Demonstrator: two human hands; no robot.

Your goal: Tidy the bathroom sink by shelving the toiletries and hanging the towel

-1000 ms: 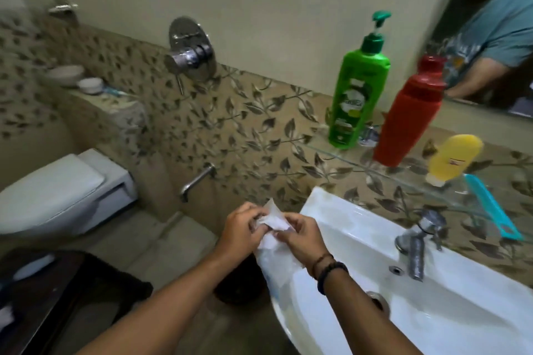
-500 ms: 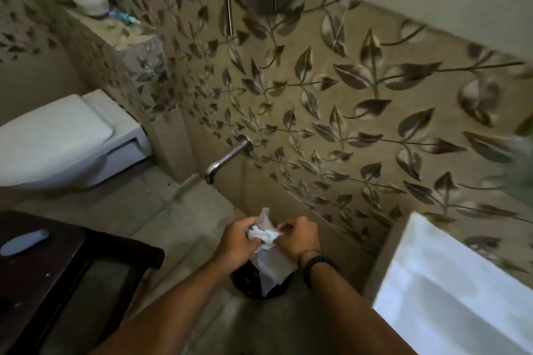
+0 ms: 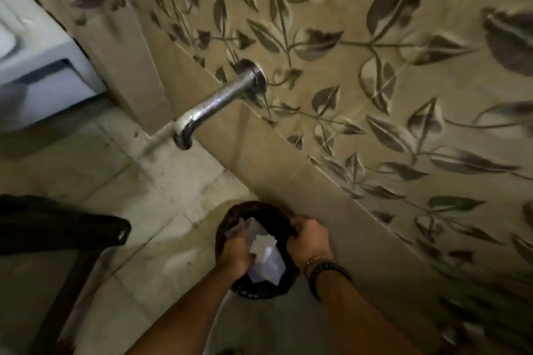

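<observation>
A small black bin (image 3: 253, 209) lined with a dark bag stands on the floor against the leaf-patterned wall. A crumpled white paper or wrapper (image 3: 266, 256) lies inside its mouth. My left hand (image 3: 235, 252) is over the bin opening, fingers curled at the white paper's edge. My right hand (image 3: 310, 238), with bracelets on the wrist, grips the bin's right rim. The sink, shelf, toiletries and towel are out of view.
A chrome spout (image 3: 213, 104) sticks out of the wall above the floor. The white toilet (image 3: 37, 66) is at upper left. A dark wooden stool (image 3: 57, 233) stands at left, close to my left arm. Beige floor tiles lie between them.
The view has dropped from the sink to the floor. Both hands went down with the crumpled white paper to the bin; my right hand left the paper and took the bin rim.
</observation>
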